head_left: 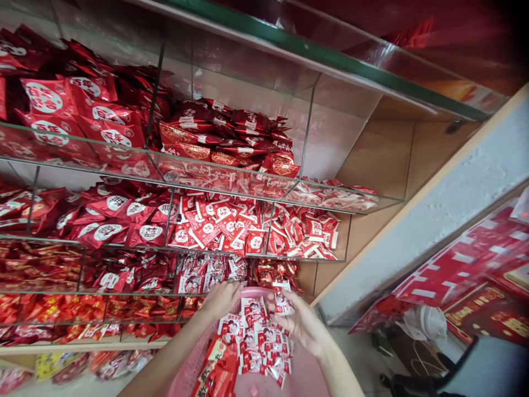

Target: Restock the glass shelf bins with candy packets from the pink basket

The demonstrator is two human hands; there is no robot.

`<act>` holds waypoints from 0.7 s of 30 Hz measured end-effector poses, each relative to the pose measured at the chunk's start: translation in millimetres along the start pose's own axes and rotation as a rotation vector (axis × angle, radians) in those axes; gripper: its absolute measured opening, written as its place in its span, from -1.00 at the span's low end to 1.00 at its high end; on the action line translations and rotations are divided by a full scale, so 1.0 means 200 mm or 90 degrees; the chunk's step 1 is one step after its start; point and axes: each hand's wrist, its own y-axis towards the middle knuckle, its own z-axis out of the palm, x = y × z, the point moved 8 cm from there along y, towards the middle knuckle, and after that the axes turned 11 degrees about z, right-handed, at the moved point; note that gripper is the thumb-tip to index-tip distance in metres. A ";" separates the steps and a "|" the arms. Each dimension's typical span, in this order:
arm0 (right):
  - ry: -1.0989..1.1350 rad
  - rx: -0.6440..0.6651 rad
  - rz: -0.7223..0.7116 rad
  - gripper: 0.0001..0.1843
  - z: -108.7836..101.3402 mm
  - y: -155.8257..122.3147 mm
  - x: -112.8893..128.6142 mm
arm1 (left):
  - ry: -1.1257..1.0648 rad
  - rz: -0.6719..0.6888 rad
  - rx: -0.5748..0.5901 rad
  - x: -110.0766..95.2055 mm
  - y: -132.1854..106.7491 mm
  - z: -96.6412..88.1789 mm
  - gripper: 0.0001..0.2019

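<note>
My left hand (220, 300) curls over the far rim of a pink plastic basket (306, 377), gripping it. The basket holds a pile of small red-and-white candy packets (262, 342) and some larger red packets (217, 369) at its near left. My right hand (300, 322) hovers over the pile with its fingers pinched on a few small candy packets (283, 303). Both forearms reach up from the bottom of the view.
In front stands a tiered glass shelf rack (264, 182) with divided bins full of red wrapped sweets. A wooden wall panel (380, 160) and white ledge (433, 220) are at right. Red printed boxes (475, 275), a white object (425, 322) and a dark chair base lie lower right.
</note>
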 end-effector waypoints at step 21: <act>-0.596 -0.287 -0.310 -0.67 -0.19 0.01 0.09 | -0.005 -0.009 0.013 -0.01 0.00 -0.01 -0.53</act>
